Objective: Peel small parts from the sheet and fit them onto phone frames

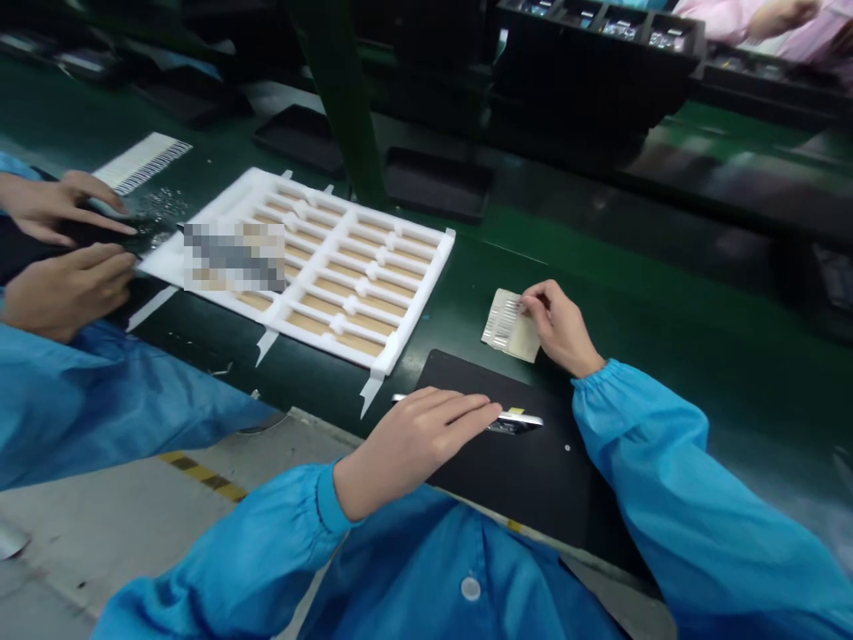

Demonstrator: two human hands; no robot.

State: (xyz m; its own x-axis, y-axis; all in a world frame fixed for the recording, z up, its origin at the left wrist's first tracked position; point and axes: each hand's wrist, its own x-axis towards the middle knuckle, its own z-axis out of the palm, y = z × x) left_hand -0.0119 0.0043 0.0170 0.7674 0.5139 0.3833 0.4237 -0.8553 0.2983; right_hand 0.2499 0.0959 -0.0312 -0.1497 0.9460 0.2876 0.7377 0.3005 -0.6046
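My left hand (417, 440) is closed around a thin phone-like device (523, 421) with a silver edge, tilted up on its side above a black mat (520, 489). A small yellow tab shows at the device's upper edge, and the palm covers much of its length. Farther right, my right hand (560, 329) pinches at the upper right part of a small cream sheet (523, 342) carrying rows of pale strips. The sheet lies on the green table just beyond the mat. Whether a single strip is between those fingertips is too small to tell.
A white foam tray (418, 307) with slots is taped down at the left, partly pixelated. Beside it are a co-worker's hands (73, 284), small loose parts and another strip sheet (143, 162). Dark trays (436, 182) and a green post (346, 98) stand behind.
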